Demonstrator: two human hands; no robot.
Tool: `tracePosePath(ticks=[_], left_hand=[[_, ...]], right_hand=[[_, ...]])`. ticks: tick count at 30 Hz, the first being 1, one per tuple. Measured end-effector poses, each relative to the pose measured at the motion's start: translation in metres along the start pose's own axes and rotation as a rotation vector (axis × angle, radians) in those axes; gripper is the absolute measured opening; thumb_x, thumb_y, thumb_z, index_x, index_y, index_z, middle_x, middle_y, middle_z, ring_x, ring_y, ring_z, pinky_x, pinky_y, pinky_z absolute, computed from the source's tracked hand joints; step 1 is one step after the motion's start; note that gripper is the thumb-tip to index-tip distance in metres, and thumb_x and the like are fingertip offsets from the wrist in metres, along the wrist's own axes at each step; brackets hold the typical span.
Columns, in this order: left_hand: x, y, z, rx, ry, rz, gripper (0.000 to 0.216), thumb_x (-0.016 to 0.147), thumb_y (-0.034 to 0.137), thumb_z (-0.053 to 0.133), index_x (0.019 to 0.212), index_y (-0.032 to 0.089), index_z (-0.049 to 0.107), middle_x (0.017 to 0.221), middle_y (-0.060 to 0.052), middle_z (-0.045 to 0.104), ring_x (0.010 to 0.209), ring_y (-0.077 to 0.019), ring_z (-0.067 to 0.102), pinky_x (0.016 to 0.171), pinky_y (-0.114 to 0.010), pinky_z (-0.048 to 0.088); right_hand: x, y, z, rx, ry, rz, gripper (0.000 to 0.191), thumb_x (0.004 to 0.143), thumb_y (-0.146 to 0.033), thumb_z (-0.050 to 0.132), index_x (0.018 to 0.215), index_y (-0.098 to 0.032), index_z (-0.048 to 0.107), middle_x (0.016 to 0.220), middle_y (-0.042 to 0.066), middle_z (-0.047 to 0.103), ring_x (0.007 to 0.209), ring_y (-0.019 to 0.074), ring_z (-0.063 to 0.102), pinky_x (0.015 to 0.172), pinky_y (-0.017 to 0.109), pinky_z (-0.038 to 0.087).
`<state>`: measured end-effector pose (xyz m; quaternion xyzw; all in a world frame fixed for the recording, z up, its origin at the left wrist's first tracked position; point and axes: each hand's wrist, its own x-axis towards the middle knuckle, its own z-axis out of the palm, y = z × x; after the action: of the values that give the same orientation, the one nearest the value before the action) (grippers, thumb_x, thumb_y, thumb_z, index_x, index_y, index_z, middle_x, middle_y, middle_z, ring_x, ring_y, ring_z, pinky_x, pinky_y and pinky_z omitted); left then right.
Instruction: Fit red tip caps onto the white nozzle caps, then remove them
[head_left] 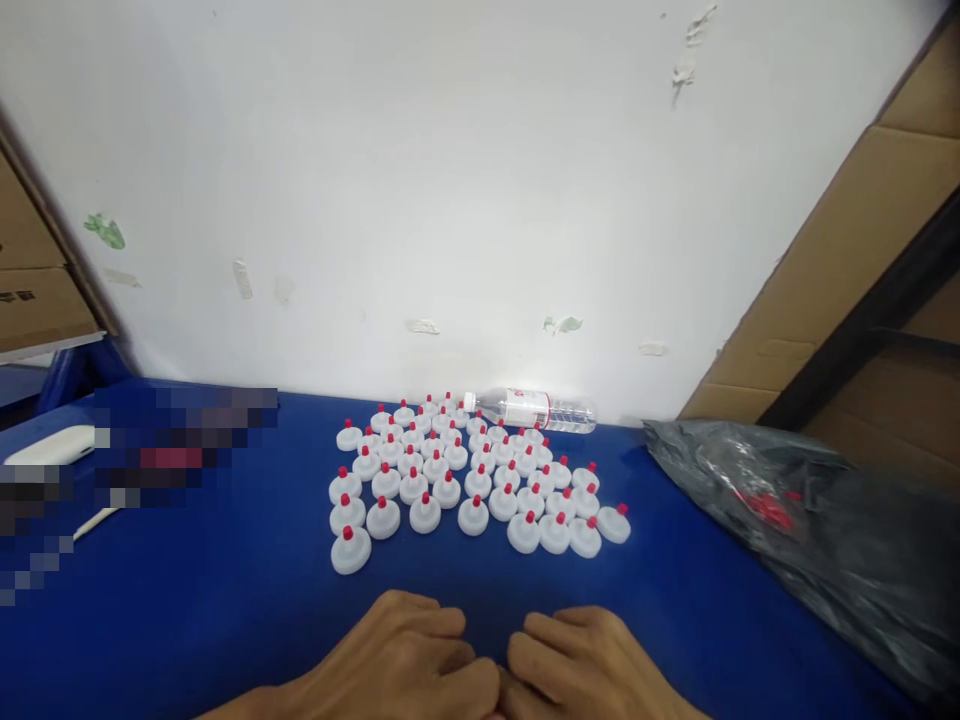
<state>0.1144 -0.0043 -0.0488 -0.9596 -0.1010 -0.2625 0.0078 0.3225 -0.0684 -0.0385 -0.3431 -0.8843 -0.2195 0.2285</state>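
Both of my hands are at the bottom edge of the head view, close together over the blue table [247, 560]. My left hand [409, 655] is closed with its knuckles up. Curled the same way, my right hand [589, 660] nearly meets it at the thumbs. Whatever the fingers may hold is hidden beneath them. Just beyond the hands stand many white round plastic caps with red nozzle tips, the closest a white cap [351, 552] at the left front and another white cap [473, 516] near the middle.
Behind the caps a clear plastic bottle [525, 408] lies on its side against the white wall [465, 180]. On the right is a dark plastic bag [840, 560] with red pieces [769, 508] in it. A white device [52, 446] and blurred-out items lie left. Cardboard [817, 250] flanks the table.
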Motion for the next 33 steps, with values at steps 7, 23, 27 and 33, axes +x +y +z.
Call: tracePosePath(ticks=[7, 23, 27, 33], left_hand=[[0.004, -0.036, -0.045, -0.048, 0.14, -0.252, 0.035, 0.111, 0.019, 0.037, 0.083, 0.025, 0.058, 0.069, 0.005, 0.061, 0.062, -0.0147, 0.058, 0.062, -0.025, 0.048], [-0.003, -0.041, -0.033, -0.181, -0.13, -0.246, 0.034, 0.107, 0.011, 0.038, 0.123, 0.029, 0.063, 0.113, -0.003, 0.063, 0.086, -0.0149, 0.066, 0.072, -0.025, 0.052], [-0.005, -0.044, -0.029, -0.201, -0.127, -0.249, 0.038, 0.108, 0.012, 0.038, 0.128, 0.032, 0.064, 0.119, -0.003, 0.062, 0.081, -0.0133, 0.066, 0.068, -0.025, 0.053], [-0.004, -0.042, -0.028, -0.217, -0.087, -0.282, 0.034, 0.11, 0.014, 0.04, 0.13, 0.032, 0.062, 0.122, -0.003, 0.066, 0.099, -0.0159, 0.071, 0.079, -0.027, 0.058]], right_hand=[[-0.002, 0.036, -0.023, 0.107, 0.034, 0.241, 0.043, 0.11, -0.05, 0.05, 0.081, -0.022, 0.064, 0.07, -0.002, 0.065, 0.058, 0.0133, 0.063, 0.052, 0.031, 0.039], [-0.008, 0.084, -0.055, -0.068, -0.019, 0.521, 0.028, 0.11, -0.04, 0.052, 0.1, -0.025, 0.073, 0.069, -0.002, 0.071, 0.053, 0.0158, 0.066, 0.052, 0.029, 0.038], [-0.015, 0.094, -0.057, -0.064, -0.202, 0.55, 0.032, 0.108, -0.046, 0.054, 0.091, -0.029, 0.075, 0.077, -0.003, 0.076, 0.061, 0.0197, 0.073, 0.055, 0.031, 0.041], [-0.023, 0.089, -0.045, -0.042, -0.364, 0.572, 0.024, 0.106, -0.044, 0.057, 0.101, -0.029, 0.075, 0.091, 0.0, 0.079, 0.076, 0.0238, 0.077, 0.059, 0.032, 0.045]])
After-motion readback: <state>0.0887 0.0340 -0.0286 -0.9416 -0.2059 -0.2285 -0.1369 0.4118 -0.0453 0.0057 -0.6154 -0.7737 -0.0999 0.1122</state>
